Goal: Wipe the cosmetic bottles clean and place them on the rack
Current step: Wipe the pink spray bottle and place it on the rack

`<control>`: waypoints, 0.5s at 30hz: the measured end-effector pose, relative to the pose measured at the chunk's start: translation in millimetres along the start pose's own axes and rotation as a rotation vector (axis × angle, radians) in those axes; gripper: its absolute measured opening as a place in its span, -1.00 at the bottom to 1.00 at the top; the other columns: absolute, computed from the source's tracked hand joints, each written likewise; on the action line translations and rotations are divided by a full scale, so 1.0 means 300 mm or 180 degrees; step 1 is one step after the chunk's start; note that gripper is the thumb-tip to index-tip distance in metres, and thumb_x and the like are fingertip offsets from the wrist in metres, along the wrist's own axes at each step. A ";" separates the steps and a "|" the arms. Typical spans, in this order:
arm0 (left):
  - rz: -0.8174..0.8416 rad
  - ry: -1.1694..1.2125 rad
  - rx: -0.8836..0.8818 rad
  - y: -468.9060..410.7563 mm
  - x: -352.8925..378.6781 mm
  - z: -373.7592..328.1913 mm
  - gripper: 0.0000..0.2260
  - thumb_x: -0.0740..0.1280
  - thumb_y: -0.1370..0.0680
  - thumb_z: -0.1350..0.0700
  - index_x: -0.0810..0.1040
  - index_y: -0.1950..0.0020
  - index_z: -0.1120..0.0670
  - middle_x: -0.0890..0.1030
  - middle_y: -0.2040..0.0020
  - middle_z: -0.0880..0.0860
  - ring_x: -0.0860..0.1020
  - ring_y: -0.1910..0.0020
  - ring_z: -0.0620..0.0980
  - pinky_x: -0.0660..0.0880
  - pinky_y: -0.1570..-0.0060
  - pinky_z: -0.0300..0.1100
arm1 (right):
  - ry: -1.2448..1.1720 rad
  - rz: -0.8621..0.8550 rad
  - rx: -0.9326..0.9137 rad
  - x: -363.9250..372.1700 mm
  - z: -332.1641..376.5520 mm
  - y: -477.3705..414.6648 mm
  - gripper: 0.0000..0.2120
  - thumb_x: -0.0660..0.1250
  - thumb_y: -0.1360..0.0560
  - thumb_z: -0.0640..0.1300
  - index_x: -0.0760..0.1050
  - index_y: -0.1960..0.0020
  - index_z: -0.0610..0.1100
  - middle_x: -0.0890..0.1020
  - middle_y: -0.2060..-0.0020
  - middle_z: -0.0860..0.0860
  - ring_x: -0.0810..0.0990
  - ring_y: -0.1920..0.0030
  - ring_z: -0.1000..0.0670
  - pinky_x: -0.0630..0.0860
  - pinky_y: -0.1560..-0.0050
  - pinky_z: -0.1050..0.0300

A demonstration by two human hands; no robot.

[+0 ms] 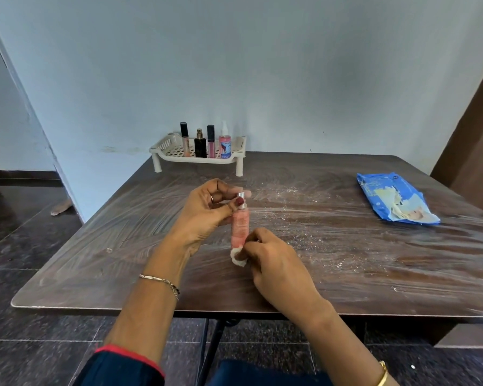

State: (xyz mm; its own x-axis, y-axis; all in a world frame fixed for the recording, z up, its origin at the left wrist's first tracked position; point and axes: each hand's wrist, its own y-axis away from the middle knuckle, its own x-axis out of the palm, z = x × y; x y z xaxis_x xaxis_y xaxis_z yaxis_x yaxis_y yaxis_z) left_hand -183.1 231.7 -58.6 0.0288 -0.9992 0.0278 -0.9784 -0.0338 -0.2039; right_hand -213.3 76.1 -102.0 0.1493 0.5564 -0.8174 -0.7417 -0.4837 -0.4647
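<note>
Hands: left pinches pink bottle by its silver cap above the desk, right rubs a wipe at its base | step: wiping | next: stand it on rack beside four others.

The rack stands at the far edge of the table, with four bottles upright in it. In front of the rack, the left hand holds a fifth bottle upright, and the right hand pinches a wad at its base. A wipe pack lies on the table to the right of the rack, nearer the person.
</note>
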 end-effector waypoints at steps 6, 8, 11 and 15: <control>-0.0097 0.0235 -0.0060 0.027 -0.024 0.015 -0.70 0.40 -0.44 0.28 0.46 -0.15 0.18 0.67 -0.06 0.14 0.64 -0.05 0.09 0.62 0.04 -0.07 | -0.0275 -0.0603 -0.0044 -0.045 -0.007 -0.085 -0.90 0.41 -0.41 -0.30 0.59 0.11 -0.15 0.54 0.10 0.02 0.57 0.18 0.03 0.56 0.16 0.11; -0.0117 0.0308 -0.0175 0.046 -0.027 0.039 -0.63 0.39 -0.45 0.25 0.42 -0.23 0.18 0.64 -0.11 0.17 0.62 -0.11 0.10 0.60 -0.04 -0.05 | -0.0312 -0.0678 -0.0111 -0.045 -0.003 -0.099 -0.88 0.41 -0.40 -0.31 0.59 0.10 -0.14 0.54 0.11 0.01 0.55 0.18 0.02 0.55 0.18 0.08; -0.0080 0.0334 -0.0344 0.090 -0.019 0.093 -0.65 0.38 -0.45 0.19 0.45 -0.21 0.13 0.66 -0.08 0.10 0.63 -0.07 -0.02 0.58 0.02 -0.24 | -0.0267 -0.0629 -0.0156 -0.022 0.005 -0.081 -0.88 0.39 -0.41 -0.28 0.57 0.08 -0.12 0.53 0.11 0.02 0.53 0.18 0.04 0.52 0.19 0.15; -0.0077 0.0345 -0.0469 0.127 0.000 0.149 -0.70 0.31 -0.53 0.30 0.44 -0.26 0.22 0.62 -0.12 0.22 0.60 -0.07 0.04 0.54 -0.10 -0.19 | -0.0264 -0.0390 -0.0058 0.022 -0.013 -0.038 -0.83 0.39 -0.38 -0.34 0.56 0.14 -0.09 0.52 0.13 0.06 0.53 0.18 0.06 0.50 0.19 0.17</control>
State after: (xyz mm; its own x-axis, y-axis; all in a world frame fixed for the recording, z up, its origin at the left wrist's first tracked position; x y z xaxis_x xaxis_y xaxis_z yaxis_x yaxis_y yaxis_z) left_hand -211.1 229.4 -110.2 0.0383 -0.9897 0.1378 -0.9973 -0.0465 -0.0566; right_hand -201.1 82.7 -103.4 0.1828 0.6656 -0.7235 -0.7090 -0.4205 -0.5661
